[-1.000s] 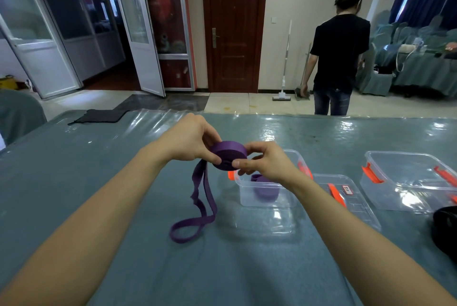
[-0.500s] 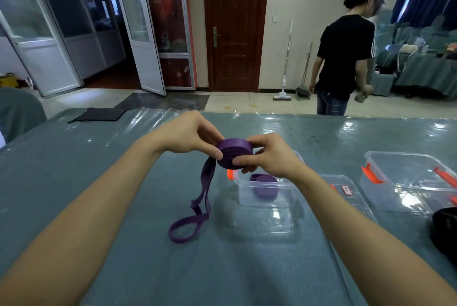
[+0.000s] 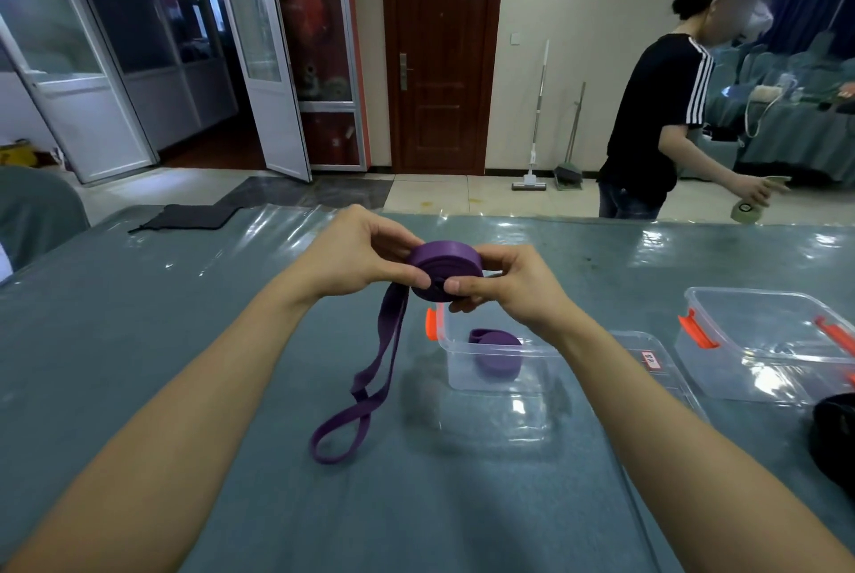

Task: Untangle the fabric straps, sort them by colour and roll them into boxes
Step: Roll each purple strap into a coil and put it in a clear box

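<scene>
Above the clear box point(image 3: 462, 355) w/ one purple roll point(image 3: 497, 352) inside, we hold a purple strap coil point(image 3: 437, 269) mid-air, left hand point(image 3: 356, 260) & right hand point(image 3: 513, 281) pinching its sides (loose tail point(image 3: 365, 392) hangs to the table point(image 3: 185, 318)).

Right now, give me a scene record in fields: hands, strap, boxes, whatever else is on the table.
left hand: pinches the left side of the purple roll
right hand: pinches the roll near its centre
purple roll: held in the air above the near box, partly wound
loose tail: hangs from the roll, loop end lying on the table
near box: clear, open, one rolled purple strap inside
far box: clear, open, to the right
lid: flat between the boxes
black bundle: right edge, partly cut off
</scene>
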`<action>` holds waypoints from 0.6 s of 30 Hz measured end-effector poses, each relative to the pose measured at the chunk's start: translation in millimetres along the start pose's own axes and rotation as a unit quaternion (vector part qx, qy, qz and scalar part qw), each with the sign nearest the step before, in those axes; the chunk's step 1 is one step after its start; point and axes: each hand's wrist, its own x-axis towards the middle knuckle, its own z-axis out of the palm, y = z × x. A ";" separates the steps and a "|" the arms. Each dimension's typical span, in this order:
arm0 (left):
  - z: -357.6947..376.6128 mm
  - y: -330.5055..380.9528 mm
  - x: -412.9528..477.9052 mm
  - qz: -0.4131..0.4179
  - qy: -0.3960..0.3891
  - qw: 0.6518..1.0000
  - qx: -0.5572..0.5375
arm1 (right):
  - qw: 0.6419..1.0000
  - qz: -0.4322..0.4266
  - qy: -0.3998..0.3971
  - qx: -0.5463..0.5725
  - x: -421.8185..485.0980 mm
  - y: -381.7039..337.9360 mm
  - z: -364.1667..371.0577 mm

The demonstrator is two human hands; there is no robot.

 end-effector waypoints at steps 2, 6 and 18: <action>-1.1 2.5 2.4 0.002 -0.009 1.000 0.026 | 0.999 0.017 -0.025 -0.010 0.7 1.6 1.6; 1.4 4.0 6.9 0.001 -0.052 0.993 0.108 | 0.976 0.025 -0.065 -0.206 6.1 -5.9 3.1; -11.1 -17.4 -1.8 -0.012 -0.038 0.995 -0.096 | 1.000 -0.017 -0.005 -0.026 15.8 -20.6 -3.0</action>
